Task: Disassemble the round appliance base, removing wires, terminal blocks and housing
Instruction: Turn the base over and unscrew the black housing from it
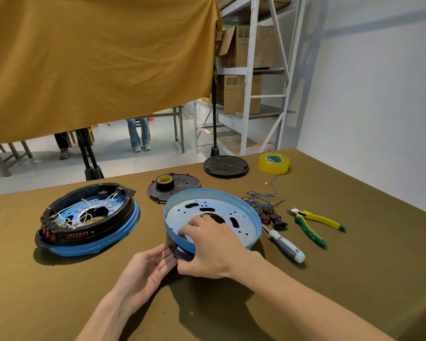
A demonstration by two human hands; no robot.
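An olive-brown cloth is covering the table (59, 291), which is running to a white wall on the right; past its far edge a mustard drape (96, 57), metal shelving with cardboard boxes (244, 70) and two people's legs on a tiled floor are showing. The blue housing (231, 200), a stripped round shell with slotted holes in its floor, is sitting tilted near the table's middle, near rim raised. The right hand (214, 249) is reaching over that near rim, fingers curling inside and clasping it; the left hand (145, 267) is pinching a black handle piece (182, 253) just below the rim. Left of the housing, well apart, a second base (89, 217) is lying with white wires still inside. Right of the housing a screwdriver (285, 244) is lying just beside its wall, then yellow-green pliers (315, 222); removed wires and terminal blocks (268, 210) are bunching at its far right. Behind the housing are a black plate carrying a tape roll (164, 182), a black disc (225, 166) and yellow tape (274, 163). Bare cloth is lying open toward the near edge.
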